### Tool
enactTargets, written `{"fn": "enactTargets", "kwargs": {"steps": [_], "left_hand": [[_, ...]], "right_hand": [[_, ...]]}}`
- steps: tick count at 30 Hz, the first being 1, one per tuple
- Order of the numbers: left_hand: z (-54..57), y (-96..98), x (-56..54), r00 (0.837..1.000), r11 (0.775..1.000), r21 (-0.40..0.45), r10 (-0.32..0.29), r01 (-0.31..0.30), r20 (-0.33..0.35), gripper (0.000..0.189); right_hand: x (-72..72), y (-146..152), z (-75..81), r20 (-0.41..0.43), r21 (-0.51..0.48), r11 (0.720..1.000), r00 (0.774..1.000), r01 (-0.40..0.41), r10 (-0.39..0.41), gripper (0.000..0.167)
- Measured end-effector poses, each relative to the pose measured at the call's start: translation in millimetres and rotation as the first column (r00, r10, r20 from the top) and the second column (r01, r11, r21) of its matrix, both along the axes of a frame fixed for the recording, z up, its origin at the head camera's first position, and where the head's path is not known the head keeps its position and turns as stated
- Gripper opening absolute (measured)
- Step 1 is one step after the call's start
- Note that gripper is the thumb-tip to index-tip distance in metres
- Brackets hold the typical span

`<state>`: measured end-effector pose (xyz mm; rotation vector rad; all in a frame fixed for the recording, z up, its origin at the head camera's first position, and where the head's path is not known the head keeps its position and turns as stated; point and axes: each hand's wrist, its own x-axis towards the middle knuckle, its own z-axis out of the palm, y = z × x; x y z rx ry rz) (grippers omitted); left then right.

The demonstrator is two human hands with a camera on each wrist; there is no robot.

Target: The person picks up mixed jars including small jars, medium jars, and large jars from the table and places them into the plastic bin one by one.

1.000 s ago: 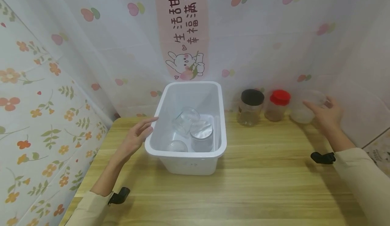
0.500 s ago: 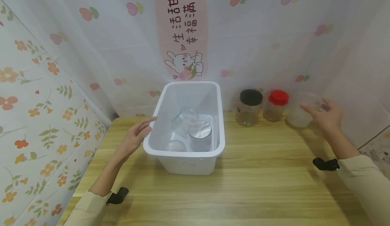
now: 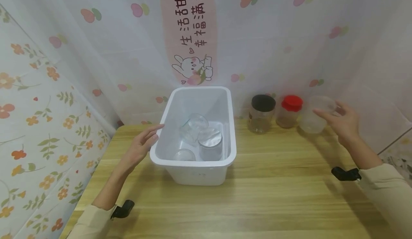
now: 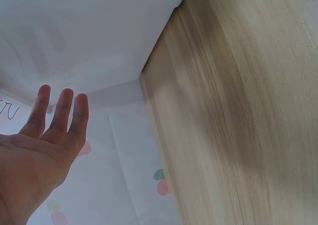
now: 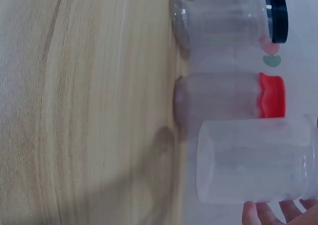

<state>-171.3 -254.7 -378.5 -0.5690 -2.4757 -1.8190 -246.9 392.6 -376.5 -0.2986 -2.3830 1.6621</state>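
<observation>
My right hand (image 3: 346, 122) grips a frosted translucent plastic jar (image 3: 312, 119) at its upper side, thumb in front. In the right wrist view the fingers (image 5: 251, 214) lie along the side of this jar (image 5: 253, 160), which overlaps the red-lidded jar (image 5: 218, 98). At the left, my left hand (image 3: 141, 147) rests its fingertips on the rim of a white plastic bin (image 3: 232, 138), fingers extended. Inside the bin are a jar with a silvery lid (image 3: 210, 144) and clear containers (image 3: 194, 126), one lying tilted. The left wrist view shows the spread left hand (image 4: 44, 145) below the bin's wall.
A clear jar with a black lid (image 3: 262, 115) stands by the back curtain, left of the red-lidded jar (image 3: 289, 112). Everything stands on a wood-grain table (image 3: 257, 196). Printed curtains (image 3: 128, 53) close off the back and sides.
My right hand has shifted the frosted jar slightly left, closer to the red-lidded jar. The left hand stays at the bin's rim, and the head view has turned a little.
</observation>
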Motion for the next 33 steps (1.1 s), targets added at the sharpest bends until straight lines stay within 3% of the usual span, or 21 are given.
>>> {"fn": "enactTargets", "kwargs": {"steps": [12,20,33], "left_hand": [[-0.4,-0.1,-1.7,1.0,1.0,-0.007,0.005,-0.005,-0.009,0.042],[-1.7,-1.2,-2.3,1.0,1.0,0.013,-0.02,0.02,-0.005,0.042],[-1.4,-0.4,-2.6,1.0,1.0,-0.005,-0.012,0.012,-0.02,0.042]], "right_hand": [[1.7,-6.5,8.7,-0.019,0.084,0.995,0.999,-0.046,0.048,0.09],[3.1,-9.3,10.1,-0.033,0.083,0.995,0.998,-0.052,0.055,0.084],[12.0,-9.7,21.9,-0.016,0.09,0.993,0.997,-0.074,0.076,0.088]]}}
